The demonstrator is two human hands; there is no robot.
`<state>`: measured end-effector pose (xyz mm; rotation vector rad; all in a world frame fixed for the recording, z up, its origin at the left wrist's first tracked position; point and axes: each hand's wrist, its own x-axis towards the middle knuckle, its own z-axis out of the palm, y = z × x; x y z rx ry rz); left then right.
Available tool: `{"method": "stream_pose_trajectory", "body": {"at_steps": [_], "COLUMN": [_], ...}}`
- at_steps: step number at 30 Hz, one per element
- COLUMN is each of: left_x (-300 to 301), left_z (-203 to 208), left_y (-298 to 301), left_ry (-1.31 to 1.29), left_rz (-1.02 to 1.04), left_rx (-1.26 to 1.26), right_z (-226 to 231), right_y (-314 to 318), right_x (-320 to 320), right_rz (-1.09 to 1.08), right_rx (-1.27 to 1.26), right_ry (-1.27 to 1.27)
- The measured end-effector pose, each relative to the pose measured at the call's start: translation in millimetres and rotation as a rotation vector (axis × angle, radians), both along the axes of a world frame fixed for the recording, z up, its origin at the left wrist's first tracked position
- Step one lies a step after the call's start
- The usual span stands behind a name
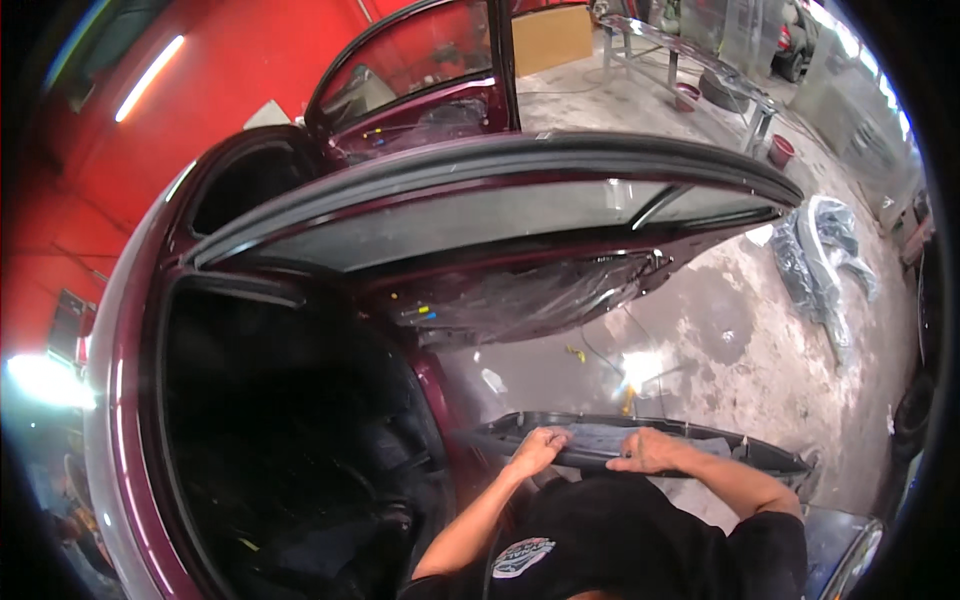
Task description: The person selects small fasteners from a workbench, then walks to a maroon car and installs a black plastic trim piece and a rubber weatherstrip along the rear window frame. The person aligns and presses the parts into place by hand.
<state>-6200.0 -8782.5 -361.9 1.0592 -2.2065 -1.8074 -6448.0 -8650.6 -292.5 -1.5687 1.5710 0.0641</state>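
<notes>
A long black car door trim panel (755, 453) lies across in front of me, low in the view, with a grey back surface (598, 438) showing between my hands. My left hand (541, 450) is closed on its left part, the fingers bent over the near edge. About the middle of the panel, my right hand (650, 452) grips the same near edge with its fingers curled. My arms and black shirt hide the panel's underside. Beyond it stands the open maroon car door (690, 244), its inner face partly covered with clear plastic sheet (540, 300).
On my left is the car's dark door opening (290, 400), framed by a maroon sill and pillar. A second open door (410, 100) stands farther off. Plastic-wrapped parts (822, 255) lie on the stained concrete floor at right. A metal stand (675, 65) and red buckets (781, 150) are behind.
</notes>
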Motion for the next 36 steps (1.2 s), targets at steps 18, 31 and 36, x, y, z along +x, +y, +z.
{"method": "stream_pose_trajectory", "body": {"at_steps": [18,31,36], "left_x": [-55,-70,-54], "left_z": [-17,20,8], "left_y": [-59,-35,-39], "left_ry": [-0.276,-0.290,-0.278], "left_rz": [-0.536,-0.373,-0.461], "left_rx": [0.010,-0.164,-0.391], "right_z": [-18,16,-6], "right_y": [-56,-46,-37], "right_x": [-50,-41,-18], "right_rz": [0.069,-0.142,-0.057], "right_rx": [0.021,0.010,0.096], "right_ry": [-0.115,-0.057,0.077]}}
